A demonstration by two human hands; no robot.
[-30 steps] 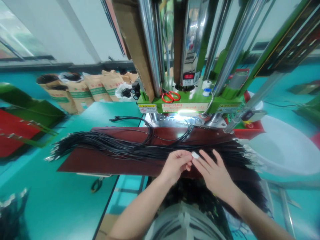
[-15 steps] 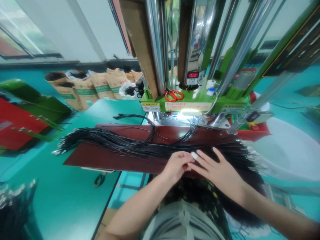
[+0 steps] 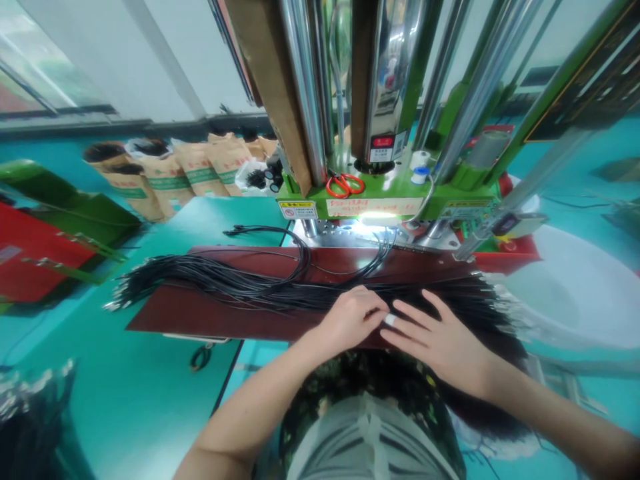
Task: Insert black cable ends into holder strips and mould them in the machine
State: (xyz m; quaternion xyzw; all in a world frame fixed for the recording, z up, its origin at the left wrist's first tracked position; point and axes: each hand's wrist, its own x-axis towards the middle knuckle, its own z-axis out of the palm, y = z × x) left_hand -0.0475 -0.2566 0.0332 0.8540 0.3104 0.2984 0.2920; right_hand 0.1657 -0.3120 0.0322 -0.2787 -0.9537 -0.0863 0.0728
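Note:
My right hand (image 3: 437, 340) is open with its fingers spread, over the right part of the dark red board (image 3: 175, 313). A white wrap (image 3: 391, 320) sits round the tip of one of its fingers. Beside that fingertip is my left hand (image 3: 353, 317), its thumb and fingers pinched together; what is between them, if anything, is too small to tell. Under and beyond both hands, a long bundle of black cables (image 3: 240, 283) lies across the board, with silvery ends at both sides.
Behind the board stands a green press (image 3: 450, 197) with steel columns, a lit work area and red-handled scissors (image 3: 345, 186). A white tub (image 3: 585, 293) is at the right. Paper sacks (image 3: 173, 177) stand at the back left. More cables (image 3: 40, 413) lie at the lower left.
My left hand has turned more palm-down, and its fingers have drawn back slightly from the white-wrapped fingertip. My right hand's fingers are spread a little wider. The view has shifted slightly.

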